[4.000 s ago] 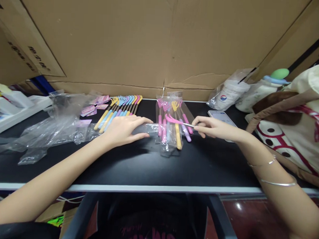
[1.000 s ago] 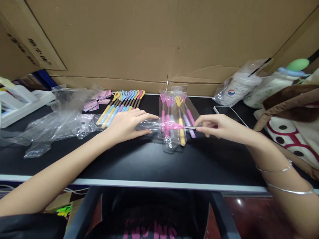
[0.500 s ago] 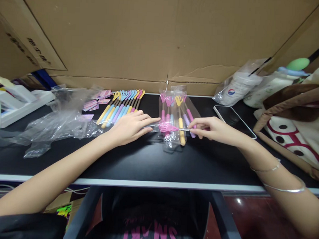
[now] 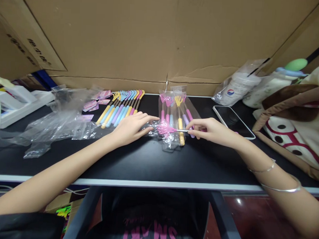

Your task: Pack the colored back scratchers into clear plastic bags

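Observation:
My right hand (image 4: 210,130) pinches the metal shaft of a pink hand-shaped back scratcher (image 4: 166,129), held level with its head pointing left. Its handle is mostly hidden by the hand. The pink head is at the end of a clear plastic bag (image 4: 154,126); whether it is inside cannot be made out. My left hand (image 4: 131,129) has this bag between its thumb and forefinger. Beneath and behind the pink head lie bagged back scratchers (image 4: 180,125) with pink, yellow and purple handles. Left of them, a row of unbagged back scratchers (image 4: 120,111) lies side by side.
A pile of clear bags (image 4: 62,112) and pink cards (image 4: 91,106) lie left. A white power strip (image 4: 24,106) is at the far left. To the right are a phone (image 4: 235,121), a wrapped cup (image 4: 237,87) and a cloth bag (image 4: 292,134). Cardboard (image 4: 120,38) stands behind.
The pink head has shifted slightly left towards my left hand and turned a little. My left hand has barely moved, its thumb and forefinger still at the bag.

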{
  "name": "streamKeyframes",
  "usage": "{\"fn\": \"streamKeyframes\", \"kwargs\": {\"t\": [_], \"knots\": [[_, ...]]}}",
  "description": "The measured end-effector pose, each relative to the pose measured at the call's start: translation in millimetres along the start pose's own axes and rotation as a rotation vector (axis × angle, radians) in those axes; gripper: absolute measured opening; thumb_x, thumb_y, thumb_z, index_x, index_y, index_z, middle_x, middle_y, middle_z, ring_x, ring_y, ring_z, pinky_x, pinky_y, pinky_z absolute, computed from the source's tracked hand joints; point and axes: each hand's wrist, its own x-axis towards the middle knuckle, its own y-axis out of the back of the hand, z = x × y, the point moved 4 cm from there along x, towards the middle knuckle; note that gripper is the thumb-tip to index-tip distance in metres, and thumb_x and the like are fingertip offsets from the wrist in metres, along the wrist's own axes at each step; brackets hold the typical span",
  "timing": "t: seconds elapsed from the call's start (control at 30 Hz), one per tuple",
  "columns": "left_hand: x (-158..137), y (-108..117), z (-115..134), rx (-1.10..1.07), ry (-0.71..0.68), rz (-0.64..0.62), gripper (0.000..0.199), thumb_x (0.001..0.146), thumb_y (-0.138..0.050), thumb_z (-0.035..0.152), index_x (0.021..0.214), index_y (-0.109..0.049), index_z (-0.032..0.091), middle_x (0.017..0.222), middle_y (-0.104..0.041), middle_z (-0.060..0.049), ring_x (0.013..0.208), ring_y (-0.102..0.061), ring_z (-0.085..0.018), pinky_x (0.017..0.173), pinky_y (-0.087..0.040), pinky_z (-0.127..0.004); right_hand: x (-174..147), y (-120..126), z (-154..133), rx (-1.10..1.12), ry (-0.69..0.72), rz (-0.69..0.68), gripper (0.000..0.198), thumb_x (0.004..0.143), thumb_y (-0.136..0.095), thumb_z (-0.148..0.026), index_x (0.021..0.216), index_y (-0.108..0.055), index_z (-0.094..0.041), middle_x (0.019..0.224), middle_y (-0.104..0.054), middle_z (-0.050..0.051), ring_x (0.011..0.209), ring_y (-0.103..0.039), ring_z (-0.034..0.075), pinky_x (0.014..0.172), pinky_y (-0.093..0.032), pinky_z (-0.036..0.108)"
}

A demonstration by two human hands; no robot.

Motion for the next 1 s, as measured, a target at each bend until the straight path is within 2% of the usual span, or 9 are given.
{"fn": "streamKeyframes", "kwargs": {"t": [0.23,0.43,0.53,0.63,0.7,0.87,1.0], "knots": [[1,2,8,-0.089,-0.005,-0.010,0.033,0.101,-0.038,0.037,0.125,-0.057,0.024,0.107,-0.065,-0.005,0.096,-0.058,-0.019,0.080,-0.043,-0.030,0,-7,-14,-0.258,0.009,0.118,0.026,0.089,-0.053,-0.044,0.098,-0.068,-0.025,0.069,-0.064,0.000,0.058,-0.053,0.013,0.055,-0.032,0.023],[1,0,7,-0.148,0.020,0.004,0.030,0.100,-0.042,0.035,0.124,-0.057,0.025,0.112,-0.066,-0.004,0.099,-0.060,-0.019,0.081,-0.044,-0.029,0,-13,-19,-0.332,0.015,0.161,0.020,0.090,-0.054,-0.039,0.096,-0.067,-0.026,0.071,-0.068,0.000,0.060,-0.059,0.015,0.057,-0.033,0.023],[1,0,6,-0.185,0.060,-0.006,0.030,0.099,-0.043,0.038,0.123,-0.057,0.025,0.116,-0.066,-0.003,0.090,-0.062,-0.016,0.074,-0.043,-0.026,0,-14,-21,-0.336,0.027,0.175,0.019,0.090,-0.054,-0.039,0.096,-0.067,-0.027,0.076,-0.071,0.000,0.063,-0.062,0.016,0.058,-0.034,0.024],[1,1,4,-0.156,0.167,-0.021,0.031,0.096,-0.048,0.041,0.122,-0.057,0.027,0.097,-0.070,0.000,0.072,-0.060,-0.013,0.061,-0.037,-0.023,0,-13,-21,-0.326,0.011,0.179,0.019,0.089,-0.055,-0.038,0.097,-0.067,-0.027,0.075,-0.070,0.000,0.063,-0.061,0.016,0.058,-0.033,0.024],[1,3,1,-0.119,0.237,-0.022,0.033,0.094,-0.052,0.044,0.122,-0.057,0.028,0.083,-0.067,0.003,0.066,-0.057,-0.013,0.057,-0.032,-0.022,-1,-12,-20,-0.318,-0.003,0.180,0.020,0.089,-0.055,-0.039,0.098,-0.068,-0.026,0.072,-0.069,0.000,0.060,-0.059,0.015,0.057,-0.032,0.024],[1,5,-5,-0.110,0.320,-0.030,0.035,0.089,-0.057,0.052,0.115,-0.060,0.027,0.071,-0.062,0.005,0.059,-0.055,-0.011,0.055,-0.030,-0.022,-2,-6,-16,-0.262,0.004,0.149,0.025,0.088,-0.055,-0.044,0.098,-0.069,-0.026,0.071,-0.065,0.000,0.059,-0.055,0.014,0.056,-0.031,0.023],[1,4,-8,-0.134,0.336,-0.026,0.035,0.088,-0.057,0.054,0.107,-0.061,0.025,0.065,-0.061,0.005,0.058,-0.055,-0.012,0.054,-0.029,-0.021,-4,-1,-13,-0.237,0.018,0.134,0.027,0.088,-0.055,-0.047,0.099,-0.069,-0.026,0.070,-0.065,0.000,0.060,-0.055,0.014,0.056,-0.032,0.023]]}}
